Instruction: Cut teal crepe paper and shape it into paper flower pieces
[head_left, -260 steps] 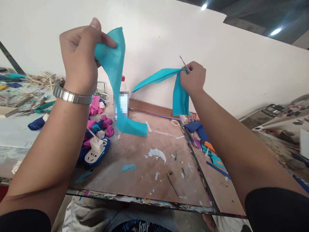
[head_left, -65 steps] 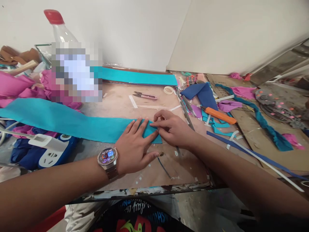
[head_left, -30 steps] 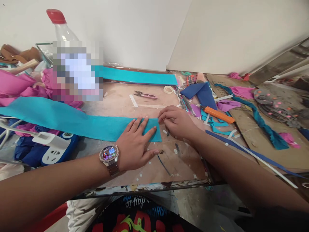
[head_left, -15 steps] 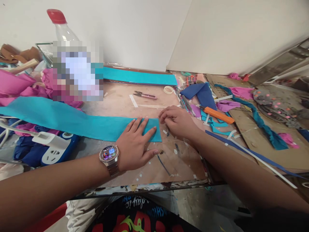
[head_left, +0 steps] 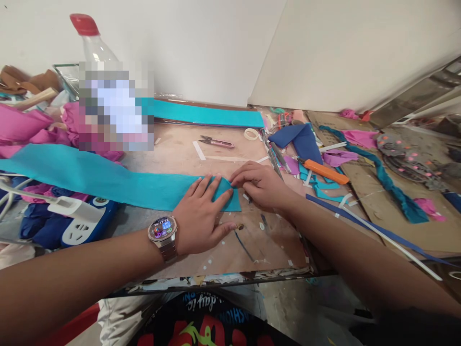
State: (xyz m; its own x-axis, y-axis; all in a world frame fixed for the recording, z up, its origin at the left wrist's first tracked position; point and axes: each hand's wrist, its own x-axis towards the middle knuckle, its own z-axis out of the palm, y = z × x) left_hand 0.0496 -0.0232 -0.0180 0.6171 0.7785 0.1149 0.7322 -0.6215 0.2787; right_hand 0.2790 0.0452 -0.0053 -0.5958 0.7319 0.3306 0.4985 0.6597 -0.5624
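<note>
A long turquoise fabric strip (head_left: pixel 151 190) runs from the left edge of the view across the worktable (head_left: pixel 216 144). My left hand (head_left: pixel 202 216) lies on it near its right end, palm down with the fingers spread. At the strip's far right corner, my right hand (head_left: pixel 261 185) pinches the edge between thumb and fingertips, and that corner is folded inward. Part of the strip is hidden under my left hand. Small thread snips (head_left: pixel 216 142) and a roll of pale tape (head_left: pixel 251 134) lie beyond my hands.
A second turquoise strip (head_left: pixel 209 115) lies along the wall. On the right are an orange utility knife (head_left: pixel 326 171), fabric scraps and cardboard (head_left: pixel 396 230). A power strip (head_left: pixel 88 223) with a white charger (head_left: pixel 74 209) sits at left, near a red-capped bottle (head_left: pixel 84 24).
My right hand has moved slightly left onto the strip's corner and taken hold of it, folding it inward. My left hand has stayed in place.
</note>
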